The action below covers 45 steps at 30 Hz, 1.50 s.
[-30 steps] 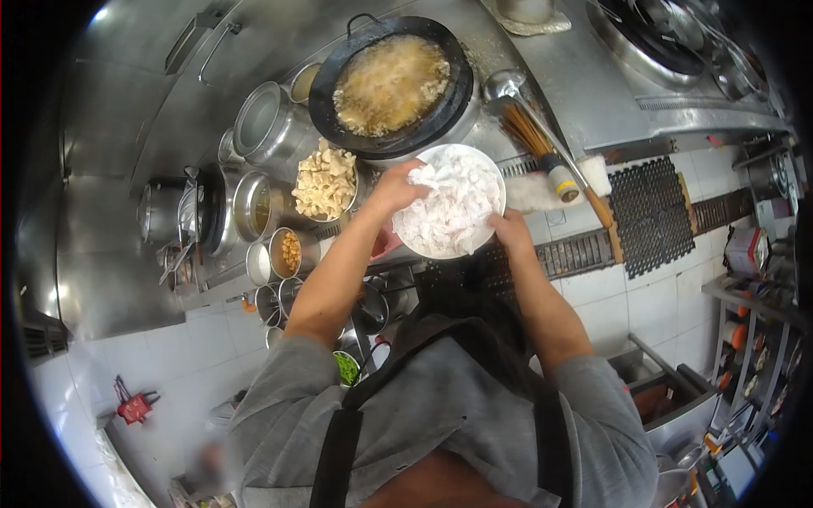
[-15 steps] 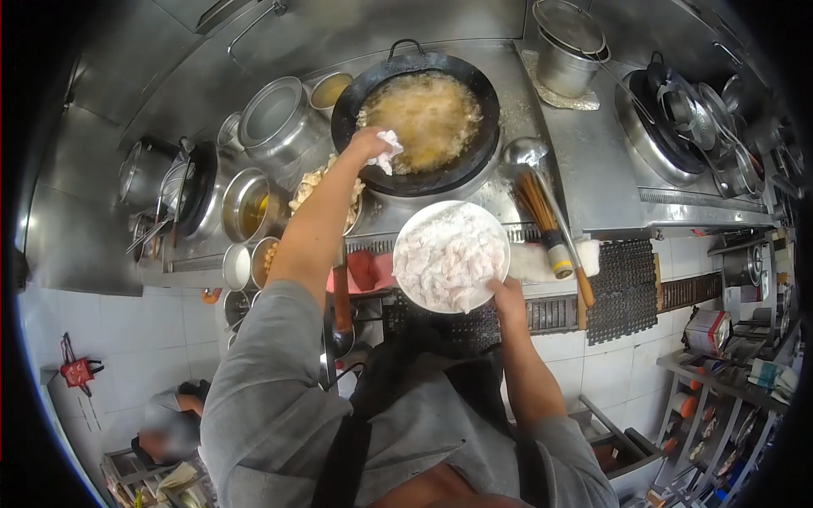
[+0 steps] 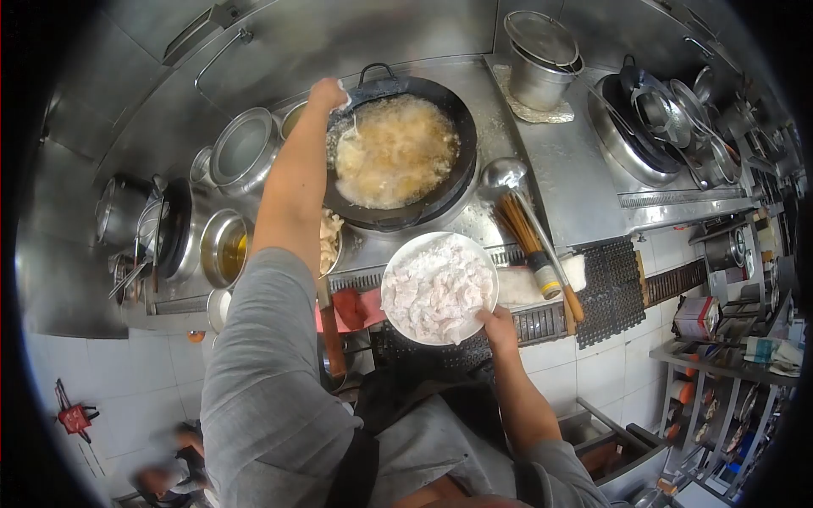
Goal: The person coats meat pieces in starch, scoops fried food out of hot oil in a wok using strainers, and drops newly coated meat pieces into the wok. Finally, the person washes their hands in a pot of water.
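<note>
My left hand [image 3: 327,93] is over the far left rim of a black wok [image 3: 468,144], its fingers mostly hidden behind the hand. A bit of a white, flour-coated piece [image 3: 344,96] shows at its edge. Pale bubbling oil [image 3: 398,148] fills the wok, with a whitish patch below the hand. In my right hand [image 3: 500,328] is the rim of a white bowl [image 3: 486,258], gripped at its lower right. The bowl is heaped with floury raw pieces [image 3: 436,288] and sits just in front of the stove edge.
A ladle [image 3: 504,173] and a bamboo brush [image 3: 525,229] lie right of the wok. Under my left arm is a container of fried pieces [image 3: 329,241]. Pots [image 3: 225,250] stand at left, a lidded pot [image 3: 539,80] at back right. Another person [image 3: 174,474] is at lower left.
My left hand has moved farther out along the wok's left side, and a whitish patch now shows in the oil. The bowl stays in my right hand. The whole view has shifted slightly.
</note>
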Each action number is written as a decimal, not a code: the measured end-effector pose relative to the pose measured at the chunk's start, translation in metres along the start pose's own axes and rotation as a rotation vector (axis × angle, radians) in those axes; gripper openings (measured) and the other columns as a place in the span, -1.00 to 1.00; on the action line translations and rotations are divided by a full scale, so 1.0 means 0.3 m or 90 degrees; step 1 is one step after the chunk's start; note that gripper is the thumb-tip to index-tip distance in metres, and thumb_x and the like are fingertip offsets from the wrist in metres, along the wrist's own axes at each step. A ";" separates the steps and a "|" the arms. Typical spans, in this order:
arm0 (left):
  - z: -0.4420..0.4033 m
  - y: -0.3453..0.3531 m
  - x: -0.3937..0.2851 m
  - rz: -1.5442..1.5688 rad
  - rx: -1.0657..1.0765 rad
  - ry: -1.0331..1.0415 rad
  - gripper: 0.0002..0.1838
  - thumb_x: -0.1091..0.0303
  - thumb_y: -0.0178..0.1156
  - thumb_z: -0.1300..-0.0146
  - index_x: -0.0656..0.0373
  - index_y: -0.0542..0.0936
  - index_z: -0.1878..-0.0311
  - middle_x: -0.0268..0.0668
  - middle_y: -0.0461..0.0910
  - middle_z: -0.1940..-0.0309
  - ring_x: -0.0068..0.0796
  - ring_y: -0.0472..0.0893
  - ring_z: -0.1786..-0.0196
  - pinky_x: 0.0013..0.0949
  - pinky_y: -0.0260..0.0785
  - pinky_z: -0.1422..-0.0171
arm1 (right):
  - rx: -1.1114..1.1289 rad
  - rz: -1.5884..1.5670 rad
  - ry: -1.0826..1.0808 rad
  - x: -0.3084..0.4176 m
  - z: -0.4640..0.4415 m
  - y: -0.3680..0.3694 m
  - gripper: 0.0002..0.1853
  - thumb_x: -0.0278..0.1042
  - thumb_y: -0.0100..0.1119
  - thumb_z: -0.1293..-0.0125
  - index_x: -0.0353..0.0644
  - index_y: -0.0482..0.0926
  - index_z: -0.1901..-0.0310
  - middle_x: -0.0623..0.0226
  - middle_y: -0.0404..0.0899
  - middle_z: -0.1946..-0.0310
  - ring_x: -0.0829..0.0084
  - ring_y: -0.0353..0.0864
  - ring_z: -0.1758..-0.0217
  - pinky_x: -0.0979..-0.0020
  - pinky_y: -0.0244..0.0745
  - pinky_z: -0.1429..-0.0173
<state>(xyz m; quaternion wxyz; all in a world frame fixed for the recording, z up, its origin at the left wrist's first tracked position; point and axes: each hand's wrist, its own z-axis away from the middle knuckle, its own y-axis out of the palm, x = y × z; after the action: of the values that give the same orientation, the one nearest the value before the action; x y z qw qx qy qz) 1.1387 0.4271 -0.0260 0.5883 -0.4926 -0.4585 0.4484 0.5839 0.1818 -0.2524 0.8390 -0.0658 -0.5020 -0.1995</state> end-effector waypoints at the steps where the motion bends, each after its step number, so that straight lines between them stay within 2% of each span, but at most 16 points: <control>1: -0.033 -0.015 -0.014 0.053 -0.119 0.020 -0.47 0.17 0.28 0.08 0.12 0.60 -0.04 -0.07 0.61 0.01 -0.12 0.56 -0.12 -0.18 0.41 -0.18 | -0.001 0.009 0.004 -0.007 -0.003 -0.001 -0.63 -0.33 0.12 -0.06 -0.44 0.60 0.16 0.20 0.62 0.44 0.43 0.56 0.47 0.41 0.42 0.42; 2: -0.049 -0.025 -0.021 0.105 -0.237 0.039 -0.50 0.24 0.26 0.08 0.15 0.60 -0.02 -0.05 0.61 0.03 -0.10 0.57 -0.10 -0.18 0.41 -0.18 | 0.000 0.018 0.009 -0.011 -0.004 -0.001 -0.63 -0.33 0.12 -0.06 -0.44 0.60 0.15 0.19 0.63 0.43 0.41 0.56 0.46 0.39 0.43 0.40; 11: 0.313 -0.484 -0.159 0.148 -0.506 0.101 -0.59 0.24 0.22 -0.09 0.14 0.59 -0.03 -0.06 0.61 0.04 -0.06 0.55 -0.08 -0.16 0.39 -0.20 | 0.043 -0.075 -0.005 0.002 0.007 0.005 -0.62 -0.40 0.11 -0.08 -0.51 0.57 0.10 0.15 0.64 0.30 0.33 0.60 0.29 0.38 0.46 0.18; 14: 0.486 -0.582 -0.156 0.072 -0.601 0.174 -0.56 0.28 0.27 -0.07 0.32 0.56 -0.02 0.04 0.58 0.02 0.08 0.52 -0.10 -0.12 0.36 -0.22 | 0.025 -0.073 -0.014 -0.029 -0.005 0.007 -0.61 -0.38 0.13 -0.07 -0.48 0.59 0.10 0.11 0.64 0.27 0.31 0.60 0.26 0.36 0.46 0.16; 17: 0.880 -0.679 -0.253 0.097 -0.523 0.213 -0.57 0.31 0.25 -0.07 0.30 0.57 -0.02 0.07 0.57 0.03 0.06 0.52 -0.09 -0.12 0.36 -0.21 | 0.021 -0.036 -0.085 -0.082 -0.044 -0.002 -0.61 -0.35 0.14 -0.06 -0.46 0.60 0.11 0.10 0.65 0.29 0.31 0.60 0.25 0.36 0.46 0.12; 19: 1.034 -0.665 -0.302 0.180 -0.347 0.278 -0.58 0.33 0.24 -0.06 0.31 0.57 -0.01 0.10 0.55 0.01 0.06 0.52 -0.09 -0.11 0.36 -0.21 | 0.024 -0.052 -0.066 -0.059 -0.025 0.001 -0.60 -0.33 0.15 -0.03 -0.44 0.61 0.12 0.10 0.66 0.29 0.29 0.62 0.30 0.33 0.50 0.18; 23: 1.142 -0.355 -0.384 0.058 -0.217 0.356 -0.56 0.34 0.29 -0.07 0.16 0.59 -0.07 -0.05 0.59 -0.01 -0.14 0.59 -0.07 -0.24 0.40 -0.22 | 0.020 -0.043 -0.142 -0.142 -0.089 0.006 -0.58 -0.37 0.12 -0.02 -0.45 0.59 0.08 0.08 0.67 0.27 0.27 0.67 0.37 0.29 0.54 0.35; 27: 1.267 0.034 -0.494 0.136 0.113 0.373 -0.50 0.42 0.25 -0.02 0.16 0.55 -0.12 -0.06 0.56 -0.05 -0.09 0.52 -0.15 -0.22 0.35 -0.28 | 0.038 -0.043 -0.026 0.029 0.036 0.009 -0.62 -0.45 0.08 -0.06 -0.51 0.57 0.09 0.07 0.64 0.27 0.32 0.65 0.39 0.36 0.56 0.40; 31: 1.349 0.341 -0.603 0.079 0.129 0.389 -0.31 0.31 0.31 0.05 0.03 0.43 -0.26 0.05 0.38 -0.22 0.06 0.45 -0.19 -0.14 0.32 -0.29 | 0.042 -0.060 -0.044 -0.006 0.003 0.008 -0.63 -0.42 0.09 -0.07 -0.50 0.57 0.11 0.07 0.64 0.32 0.32 0.65 0.44 0.37 0.57 0.46; 34: 1.348 0.434 -0.633 0.011 -0.051 0.181 -0.21 0.15 0.32 0.02 -0.04 0.31 -0.35 0.03 0.44 -0.15 0.10 0.43 -0.20 -0.15 0.38 -0.21 | 0.051 -0.046 -0.025 0.002 0.006 0.003 -0.63 -0.41 0.11 -0.07 -0.50 0.57 0.12 0.10 0.65 0.35 0.32 0.65 0.43 0.37 0.56 0.44; 36: 1.291 0.464 -0.622 0.082 0.019 0.183 -0.26 0.18 0.32 0.03 -0.04 0.36 -0.30 0.05 0.45 -0.14 0.09 0.43 -0.20 -0.15 0.36 -0.23 | 0.033 0.001 -0.009 -0.013 -0.001 -0.003 -0.57 -0.35 0.13 0.02 -0.45 0.61 0.11 0.02 0.67 0.28 0.20 0.68 0.23 0.31 0.55 0.12; 37: 1.276 0.482 -0.608 0.151 0.091 0.177 -0.31 0.21 0.31 0.05 -0.04 0.41 -0.26 0.06 0.47 -0.13 0.09 0.44 -0.20 -0.15 0.35 -0.24 | 0.031 0.001 -0.008 -0.026 -0.013 -0.003 -0.57 -0.35 0.13 0.02 -0.45 0.61 0.11 0.02 0.67 0.28 0.20 0.68 0.23 0.31 0.55 0.12; 39: 1.288 0.514 -0.567 0.173 0.051 0.224 -0.37 0.23 0.29 0.04 0.01 0.45 -0.19 0.06 0.52 -0.04 0.09 0.47 -0.14 -0.15 0.37 -0.20 | 0.024 0.001 -0.076 -0.066 -0.045 0.011 -0.65 -0.41 0.12 -0.05 -0.46 0.60 0.14 0.15 0.65 0.36 0.38 0.62 0.46 0.41 0.49 0.45; 40: 1.284 0.526 -0.549 0.197 0.010 0.274 -0.44 0.26 0.28 0.04 0.05 0.50 -0.13 0.07 0.57 0.05 0.08 0.51 -0.09 -0.16 0.40 -0.17 | 0.021 -0.003 -0.075 -0.085 -0.060 0.011 -0.65 -0.41 0.12 -0.05 -0.46 0.60 0.14 0.15 0.65 0.36 0.38 0.62 0.46 0.41 0.49 0.45; 43: 1.277 0.440 -0.520 0.319 0.033 0.260 -0.52 0.33 0.24 0.06 0.19 0.54 -0.03 0.09 0.58 0.14 0.07 0.55 0.00 -0.15 0.40 -0.14 | 0.029 -0.023 -0.084 -0.069 -0.040 -0.002 -0.64 -0.42 0.11 -0.04 -0.45 0.61 0.13 0.17 0.65 0.35 0.39 0.62 0.42 0.40 0.50 0.38; 45: 1.251 0.417 -0.507 0.323 0.038 0.253 -0.52 0.33 0.24 0.04 0.19 0.54 -0.03 0.09 0.59 0.16 0.08 0.56 0.02 -0.13 0.40 -0.13 | 0.008 0.048 -0.066 -0.073 -0.043 -0.004 -0.55 -0.26 0.14 0.01 -0.44 0.61 0.12 -0.06 0.67 0.28 0.17 0.68 0.19 0.29 0.50 0.03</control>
<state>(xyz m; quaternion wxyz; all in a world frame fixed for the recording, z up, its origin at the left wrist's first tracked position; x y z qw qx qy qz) 0.7341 0.3555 -0.1293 0.5501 -0.6516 -0.1838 0.4889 0.5849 0.1827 -0.2778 0.8191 -0.0900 -0.5431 -0.1610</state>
